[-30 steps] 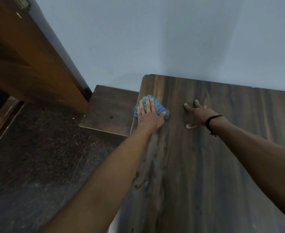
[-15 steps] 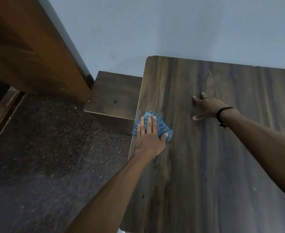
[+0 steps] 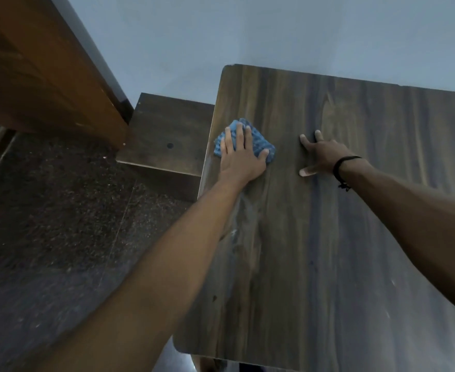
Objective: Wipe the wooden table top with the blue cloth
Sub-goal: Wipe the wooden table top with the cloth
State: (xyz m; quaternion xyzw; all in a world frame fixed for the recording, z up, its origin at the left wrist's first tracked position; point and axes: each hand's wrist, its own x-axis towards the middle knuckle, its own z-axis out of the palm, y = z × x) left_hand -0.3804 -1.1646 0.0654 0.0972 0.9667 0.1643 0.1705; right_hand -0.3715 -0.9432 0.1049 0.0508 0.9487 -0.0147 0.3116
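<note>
The left hand [image 3: 241, 159] presses flat, fingers straight, on the blue cloth [image 3: 260, 143] just inside the left edge of the counter [image 3: 328, 237]; the right hand [image 3: 325, 157] lies splayed farther in. Even pressure and overlapping strokes along that edge should clean best.

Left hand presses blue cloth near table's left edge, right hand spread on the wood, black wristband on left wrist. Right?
One error: the head view shows the black wristband on the right wrist, not the left. The left hand does press the blue cloth near the left edge of the table, and the right hand is spread on the wood.
</note>
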